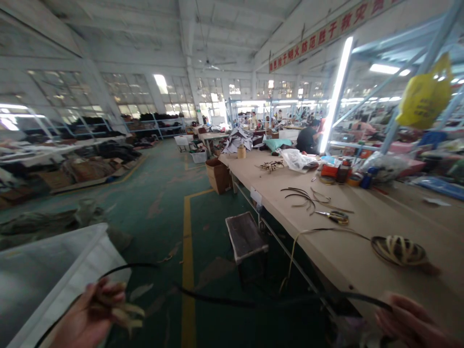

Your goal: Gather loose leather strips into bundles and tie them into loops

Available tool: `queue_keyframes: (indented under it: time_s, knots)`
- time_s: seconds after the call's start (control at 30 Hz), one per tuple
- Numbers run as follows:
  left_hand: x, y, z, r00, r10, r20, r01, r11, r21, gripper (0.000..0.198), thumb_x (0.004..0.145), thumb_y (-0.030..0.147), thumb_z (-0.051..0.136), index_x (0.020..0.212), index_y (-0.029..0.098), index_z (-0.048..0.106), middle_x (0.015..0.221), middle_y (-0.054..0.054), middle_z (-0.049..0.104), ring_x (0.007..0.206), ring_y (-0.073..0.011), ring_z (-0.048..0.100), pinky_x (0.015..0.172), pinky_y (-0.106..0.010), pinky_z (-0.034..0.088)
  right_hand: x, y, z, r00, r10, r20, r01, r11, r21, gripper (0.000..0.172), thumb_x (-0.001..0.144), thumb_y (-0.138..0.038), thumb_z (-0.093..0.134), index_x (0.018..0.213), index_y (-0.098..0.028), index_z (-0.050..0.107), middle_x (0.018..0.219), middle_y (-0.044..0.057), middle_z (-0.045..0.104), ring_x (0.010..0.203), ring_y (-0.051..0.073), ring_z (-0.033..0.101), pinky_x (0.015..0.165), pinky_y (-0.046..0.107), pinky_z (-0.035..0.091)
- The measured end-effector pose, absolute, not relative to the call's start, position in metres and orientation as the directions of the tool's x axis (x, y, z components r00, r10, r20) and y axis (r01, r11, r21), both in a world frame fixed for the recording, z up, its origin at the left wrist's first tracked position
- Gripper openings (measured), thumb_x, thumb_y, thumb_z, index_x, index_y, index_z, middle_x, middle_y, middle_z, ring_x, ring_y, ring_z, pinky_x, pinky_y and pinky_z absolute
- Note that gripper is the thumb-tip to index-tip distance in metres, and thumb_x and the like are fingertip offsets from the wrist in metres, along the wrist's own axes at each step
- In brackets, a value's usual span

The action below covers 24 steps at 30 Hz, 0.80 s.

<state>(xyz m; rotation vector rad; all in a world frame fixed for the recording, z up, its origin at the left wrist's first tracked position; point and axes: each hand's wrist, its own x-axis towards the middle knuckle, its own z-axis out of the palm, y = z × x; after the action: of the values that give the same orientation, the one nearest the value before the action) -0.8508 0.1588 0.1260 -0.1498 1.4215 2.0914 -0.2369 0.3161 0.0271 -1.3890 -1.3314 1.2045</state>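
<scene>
One black strip (pixel 250 304), pinched in the right hand (pixel 408 316) by the table (pixel 398 212), runs nearly level leftward, its visible end toward the left hand (pixel 85 316), closed on tan strips (pixel 126 313). The banner (pixel 326 36) partly reads 防范胜于救灾; the bag's (pixel 422 99) print is illegible.

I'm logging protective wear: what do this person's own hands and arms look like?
The left hand and the right hand are bare, with no gloves. The picture's edges cut off the arms, and no sleeves show. Blur leaves any rings uncertain.
</scene>
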Motion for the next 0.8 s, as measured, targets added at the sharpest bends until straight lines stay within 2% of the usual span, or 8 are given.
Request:
queue_keyframes:
  time_s: [0.1, 0.17, 0.23, 0.33, 0.43, 0.57, 0.67, 0.8]
  knots:
    - [-0.783, 0.180, 0.109, -0.563, 0.705, -0.431, -0.689, -0.113, 0.716, 0.006, 0.078, 0.010, 0.060, 0.082, 0.013, 0.064, 0.056, 0.003, 0.044, 0.046, -0.0103, 0.044, 0.039, -0.017, 0.038, -0.311, 0.306, 0.039, -0.412, 0.901, -0.134, 0.414, 0.054, -0.909, 0.033, 0.071, -0.048, 0.063, 0.065, -0.015, 0.062, 0.060, 0.002, 0.055, 0.056, 0.012, 0.049, 0.053, 0.021, 0.042]
    - [-0.736, 0.191, 0.091, -0.380, 0.811, -0.445, -0.698, 0.064, 0.713, 0.015, 0.069, 0.014, 0.075, 0.079, 0.013, 0.065, 0.055, 0.003, 0.044, 0.047, -0.0101, 0.044, 0.043, -0.019, 0.040, -0.364, 0.294, 0.046, -0.631, 0.763, -0.138, 0.495, 0.259, -0.829, 0.020, 0.074, -0.029, 0.056, 0.064, -0.013, 0.064, 0.058, -0.001, 0.054, 0.056, 0.008, 0.046, 0.054, 0.018, 0.035]
    - [-0.693, 0.198, 0.073, -0.207, 0.883, -0.422, -0.609, 0.221, 0.762, 0.023, 0.068, 0.030, 0.080, 0.075, 0.013, 0.067, 0.055, -0.001, 0.048, 0.053, -0.0143, 0.052, 0.049, -0.022, 0.044, -0.408, 0.281, 0.055, -0.742, 0.658, -0.129, 0.505, 0.421, -0.753, 0.015, 0.071, -0.021, 0.054, 0.069, -0.014, 0.068, 0.063, -0.001, 0.060, 0.060, 0.008, 0.049, 0.055, 0.018, 0.032]
    - [-0.647, 0.205, 0.055, -0.008, 0.950, -0.313, -0.377, 0.287, 0.881, 0.033, 0.071, 0.041, 0.077, 0.080, 0.010, 0.071, 0.086, -0.013, 0.064, 0.083, -0.0216, 0.060, 0.072, -0.026, 0.050, -0.442, 0.266, 0.067, -0.777, 0.623, -0.090, 0.505, 0.533, -0.679, 0.016, 0.072, -0.021, 0.054, 0.071, -0.016, 0.069, 0.065, 0.000, 0.062, 0.060, 0.009, 0.051, 0.054, 0.020, 0.028]
    - [-0.628, 0.206, 0.052, 0.194, 0.923, -0.331, -0.225, 0.370, 0.901, 0.039, 0.077, 0.049, 0.068, 0.085, 0.010, 0.069, 0.080, -0.012, 0.064, 0.071, -0.0176, 0.059, 0.063, -0.024, 0.047, -0.445, 0.260, 0.081, -0.754, 0.656, -0.036, 0.501, 0.539, -0.677, 0.020, 0.078, -0.023, 0.051, 0.070, -0.015, 0.067, 0.068, 0.001, 0.062, 0.062, 0.009, 0.052, 0.055, 0.020, 0.028]
    - [-0.625, 0.204, 0.066, 0.351, 0.814, -0.463, -0.032, 0.505, 0.863, 0.043, 0.081, 0.053, 0.061, 0.072, 0.011, 0.059, 0.055, -0.004, 0.050, 0.044, -0.0096, 0.041, 0.042, -0.020, 0.029, -0.432, 0.265, 0.092, -0.743, 0.666, -0.061, 0.516, 0.513, -0.686, 0.019, 0.081, -0.028, 0.055, 0.071, -0.013, 0.063, 0.068, 0.000, 0.058, 0.063, 0.009, 0.049, 0.057, 0.020, 0.029]
    - [-0.625, 0.208, 0.082, 0.502, 0.707, -0.498, -0.092, 0.616, 0.782, 0.032, 0.078, 0.042, 0.069, 0.075, 0.012, 0.058, 0.050, 0.004, 0.035, 0.042, -0.0052, 0.027, 0.042, -0.018, 0.024, -0.422, 0.278, 0.089, -0.827, 0.547, -0.133, 0.414, 0.432, -0.801, 0.020, 0.080, -0.031, 0.058, 0.074, -0.013, 0.062, 0.065, -0.003, 0.052, 0.060, 0.007, 0.044, 0.054, 0.019, 0.028]
    - [-0.639, 0.215, 0.109, 0.414, 0.807, -0.422, -0.275, 0.552, 0.787, 0.016, 0.079, 0.027, 0.068, 0.078, 0.014, 0.059, 0.057, 0.001, 0.043, 0.045, -0.0061, 0.031, 0.046, -0.019, 0.032, -0.403, 0.293, 0.079, -0.842, 0.511, -0.175, 0.307, 0.185, -0.934, 0.031, 0.081, -0.041, 0.058, 0.070, -0.012, 0.055, 0.059, -0.006, 0.041, 0.056, 0.005, 0.035, 0.051, 0.018, 0.026]
